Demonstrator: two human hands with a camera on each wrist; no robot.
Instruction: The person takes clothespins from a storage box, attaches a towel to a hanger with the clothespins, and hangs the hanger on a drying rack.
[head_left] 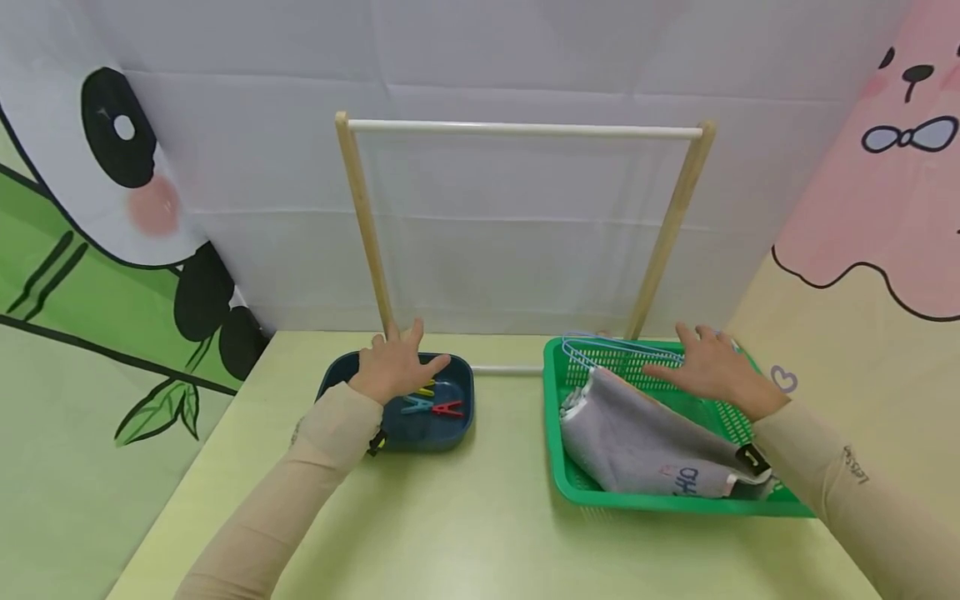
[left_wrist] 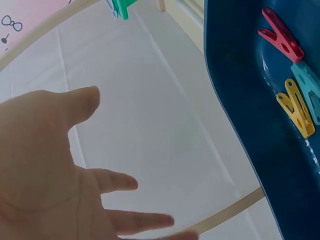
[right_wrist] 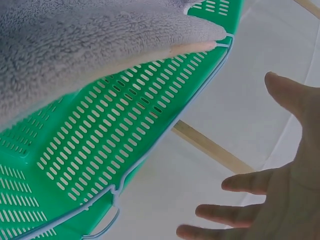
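Note:
My left hand [head_left: 393,365] hovers over a dark blue bin [head_left: 442,433], fingers spread, holding nothing. Inside the bin lie a red clothespin [left_wrist: 282,36], a light blue clothespin [left_wrist: 307,87] and a yellow clothespin [left_wrist: 298,109]. Above the right part of a green basket [head_left: 558,467] is my right hand [head_left: 708,367], its fingers also spread and free of any object. A grey towel [head_left: 637,442] with dark lettering lies folded in the basket. Light blue hangers [head_left: 622,343] rest along the basket's back rim, partly covered by the towel in the right wrist view.
Behind both containers stands a rack with wooden posts [head_left: 365,225], a white top rod [head_left: 525,128] and a low white bar [head_left: 506,369]. A white sheet [head_left: 510,267] hangs behind it. Cartoon-printed panels flank the pale yellow table [head_left: 450,533].

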